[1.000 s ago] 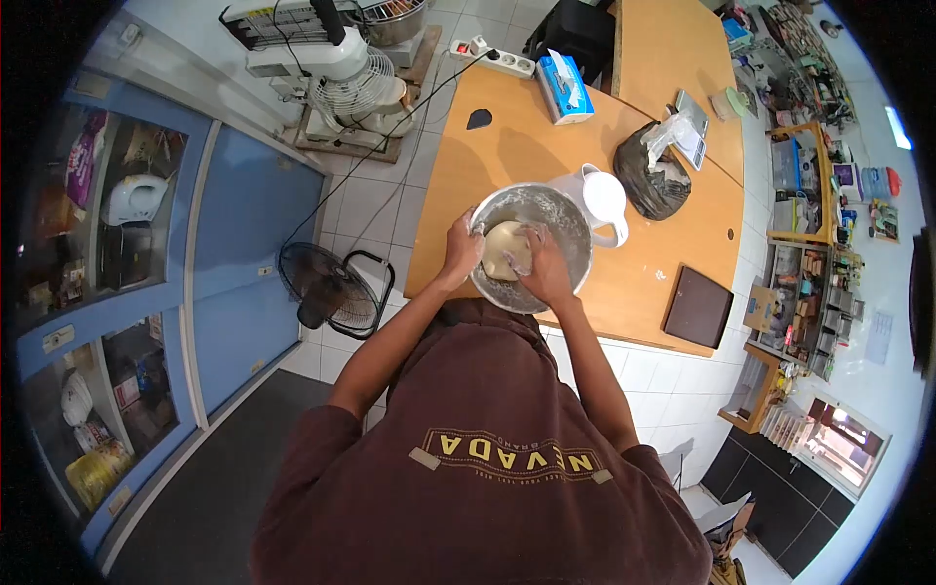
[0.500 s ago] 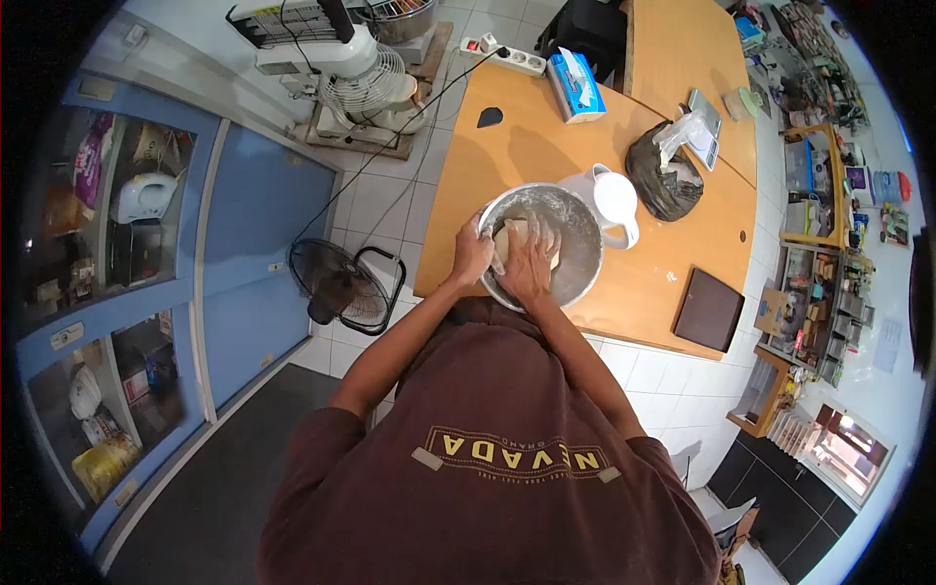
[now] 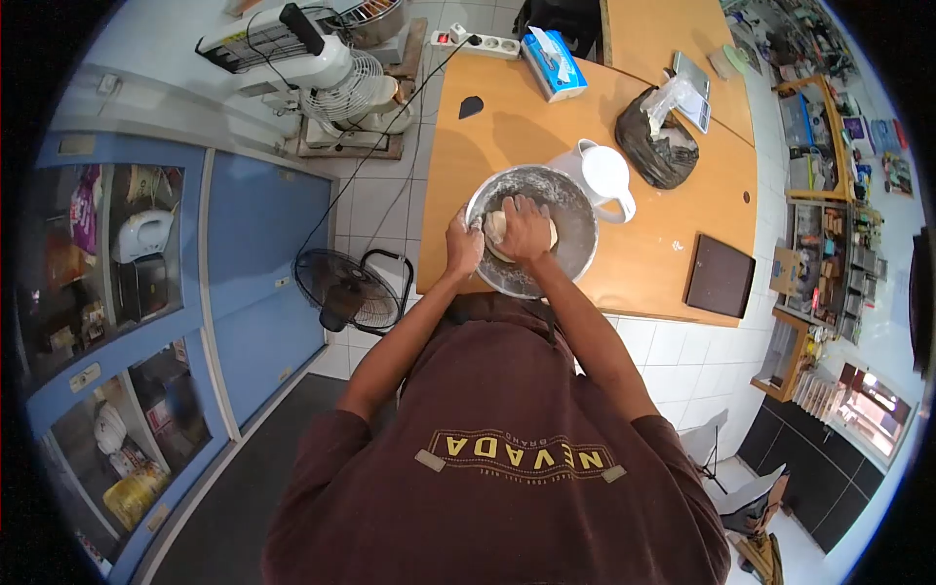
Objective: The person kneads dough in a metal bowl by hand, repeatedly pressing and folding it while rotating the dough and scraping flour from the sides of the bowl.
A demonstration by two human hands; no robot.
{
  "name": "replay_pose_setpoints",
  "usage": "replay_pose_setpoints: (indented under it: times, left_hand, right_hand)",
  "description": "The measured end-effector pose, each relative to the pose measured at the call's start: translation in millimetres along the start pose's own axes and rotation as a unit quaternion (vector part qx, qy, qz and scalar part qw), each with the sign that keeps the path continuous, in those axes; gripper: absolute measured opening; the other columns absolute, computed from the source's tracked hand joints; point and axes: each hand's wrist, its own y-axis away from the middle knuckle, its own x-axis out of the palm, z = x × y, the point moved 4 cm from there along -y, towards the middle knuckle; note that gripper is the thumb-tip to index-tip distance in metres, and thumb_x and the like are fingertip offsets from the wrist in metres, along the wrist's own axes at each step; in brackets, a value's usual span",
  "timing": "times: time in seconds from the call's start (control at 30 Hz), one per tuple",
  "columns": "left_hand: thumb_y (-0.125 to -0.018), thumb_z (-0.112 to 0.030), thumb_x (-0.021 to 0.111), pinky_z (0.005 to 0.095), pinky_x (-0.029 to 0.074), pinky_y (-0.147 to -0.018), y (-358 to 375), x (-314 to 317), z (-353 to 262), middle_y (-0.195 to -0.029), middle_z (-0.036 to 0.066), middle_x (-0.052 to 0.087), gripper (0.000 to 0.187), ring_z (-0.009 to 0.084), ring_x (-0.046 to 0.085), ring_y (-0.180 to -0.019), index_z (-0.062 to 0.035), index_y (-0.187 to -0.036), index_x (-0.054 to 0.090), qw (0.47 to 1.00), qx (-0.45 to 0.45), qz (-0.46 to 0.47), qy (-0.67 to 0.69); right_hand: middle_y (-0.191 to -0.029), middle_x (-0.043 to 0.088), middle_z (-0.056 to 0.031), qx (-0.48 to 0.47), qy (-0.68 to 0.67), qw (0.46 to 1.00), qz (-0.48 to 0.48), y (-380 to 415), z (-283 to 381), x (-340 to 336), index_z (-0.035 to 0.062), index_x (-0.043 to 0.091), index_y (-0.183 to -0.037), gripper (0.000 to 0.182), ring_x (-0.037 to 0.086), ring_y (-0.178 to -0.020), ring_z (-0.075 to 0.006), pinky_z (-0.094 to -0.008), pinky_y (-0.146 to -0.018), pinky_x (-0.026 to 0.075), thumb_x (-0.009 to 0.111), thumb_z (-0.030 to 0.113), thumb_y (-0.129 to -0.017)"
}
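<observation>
A round metal bowl [image 3: 575, 210], dusted with flour inside, stands at the near edge of the wooden table [image 3: 643, 263]. Pale dough [image 3: 502, 250] lies at its bottom. My left hand [image 3: 464, 244] grips the bowl's left rim, fingers wrapped over it. Inside the bowl my right hand [image 3: 525, 230] presses down on the dough, its fingers curled over the top and hiding part of it. A white pitcher [image 3: 606, 174] stands close to the bowl's right side.
Behind the pitcher is a black plastic bag [image 3: 651, 146], with a scale [image 3: 691, 93] beyond. A dark tray [image 3: 721, 275] lies at the right. A tissue pack [image 3: 554, 64] and power strip [image 3: 476, 43] sit at the far edge. A floor fan [image 3: 343, 291] stands left.
My right hand has gone from spread fingers to curled ones on the dough. My left hand has shifted lower along the rim. The whole view has moved slightly.
</observation>
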Motion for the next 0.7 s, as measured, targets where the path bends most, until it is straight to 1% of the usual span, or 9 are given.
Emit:
replay_pose_setpoints:
  times: [0.07, 0.1, 0.2, 0.3, 0.4, 0.5, 0.6, 0.7]
  left_hand:
    - [-0.084, 0.011, 0.044, 0.0349, 0.048, -0.102, -1.9, -0.2, 6.1, -0.121, 0.016, 0.070, 0.051, 0.0259, 0.066, -0.113, 0.0055, -0.133, 0.060, 1.000, 0.028, 0.010, 0.006]
    - [-0.083, 0.011, 0.044, 0.0347, 0.047, -0.103, -2.9, -0.2, 2.4, -0.121, 0.016, 0.070, 0.052, 0.0257, 0.066, -0.114, 0.0054, -0.133, 0.060, 0.999, 0.044, 0.013, 0.010]
    - [-0.082, 0.011, 0.042, 0.0349, 0.046, -0.104, -1.6, 1.3, -3.0, -0.122, 0.016, 0.069, 0.055, 0.0251, 0.064, -0.115, 0.0054, -0.134, 0.059, 1.000, 0.015, 0.019, 0.009]
    - [-0.081, 0.011, 0.040, 0.0345, 0.046, -0.104, -2.6, 3.7, -9.0, -0.121, 0.015, 0.069, 0.057, 0.0247, 0.064, -0.115, 0.0051, -0.135, 0.058, 1.000, 0.016, 0.013, 0.018]
    - [-0.082, 0.011, 0.040, 0.0337, 0.046, -0.103, -2.3, 1.7, -11.2, -0.121, 0.014, 0.069, 0.057, 0.0227, 0.064, -0.114, 0.0048, -0.136, 0.058, 0.999, 0.042, 0.010, 0.021]
    - [-0.087, 0.010, 0.046, 0.0363, 0.048, -0.102, -10.6, 3.0, 9.5, -0.119, 0.018, 0.071, 0.046, 0.0274, 0.067, -0.114, 0.0052, -0.130, 0.061, 0.997, 0.011, 0.011, 0.076]
    - [-0.089, 0.009, 0.048, 0.0358, 0.049, -0.100, -8.4, 4.0, 6.3, -0.119, 0.018, 0.072, 0.044, 0.0273, 0.068, -0.112, 0.0055, -0.131, 0.061, 0.998, -0.007, 0.009, 0.062]
    - [-0.088, 0.009, 0.046, 0.0353, 0.049, -0.099, -4.6, 3.4, 1.8, -0.118, 0.018, 0.072, 0.045, 0.0269, 0.068, -0.112, 0.0056, -0.131, 0.061, 1.000, 0.008, -0.002, 0.029]
  right_hand:
    - [-0.096, 0.068, -0.0189, -0.023, -0.012, 0.998, -0.060, -5.7, -5.6, 9.1, 0.0058, 0.061, -0.096, 0.043, 0.068, -0.092, -0.0390, -0.0586, -0.080, 0.050, 0.071, 0.046, -0.084]
    - [-0.081, 0.067, -0.0187, -0.024, -0.065, 0.994, -0.086, -9.7, -6.0, 6.4, 0.0047, 0.060, -0.085, 0.039, 0.068, -0.077, -0.0404, -0.0525, -0.071, 0.053, 0.071, 0.042, -0.085]
    - [-0.079, 0.066, -0.0187, 0.000, -0.067, 0.996, -0.060, -11.0, -9.1, 3.5, 0.0040, 0.060, -0.082, 0.037, 0.067, -0.073, -0.0419, -0.0514, -0.069, 0.054, 0.073, 0.039, -0.084]
    - [-0.090, 0.068, -0.0198, 0.047, -0.101, 0.994, 0.022, -12.1, -15.7, 2.2, 0.0049, 0.061, -0.088, 0.035, 0.069, -0.083, -0.0409, -0.0538, -0.078, 0.053, 0.072, 0.038, -0.086]
    - [-0.106, 0.066, -0.0214, 0.014, -0.110, 0.994, -0.020, 4.1, -11.0, -17.7, 0.0040, 0.063, -0.102, 0.035, 0.065, -0.100, -0.0403, -0.0527, -0.087, 0.051, 0.075, 0.034, -0.086]
    - [-0.123, 0.059, -0.0232, -0.058, -0.133, 0.989, -0.012, 37.4, -13.6, -36.5, 0.0027, 0.061, -0.118, 0.045, 0.058, -0.115, -0.0412, -0.0514, -0.095, 0.048, 0.078, 0.032, -0.087]
    - [-0.128, 0.054, -0.0251, -0.050, -0.149, 0.988, 0.007, 62.2, -4.7, -60.7, 0.0020, 0.059, -0.126, 0.053, 0.055, -0.118, -0.0436, -0.0523, -0.097, 0.047, 0.079, 0.032, -0.087]
    - [-0.130, 0.052, -0.0259, -0.075, -0.142, 0.986, -0.045, 77.6, -3.0, -68.3, 0.0026, 0.059, -0.126, 0.053, 0.055, -0.117, -0.0451, -0.0532, -0.098, 0.046, 0.078, 0.033, -0.087]
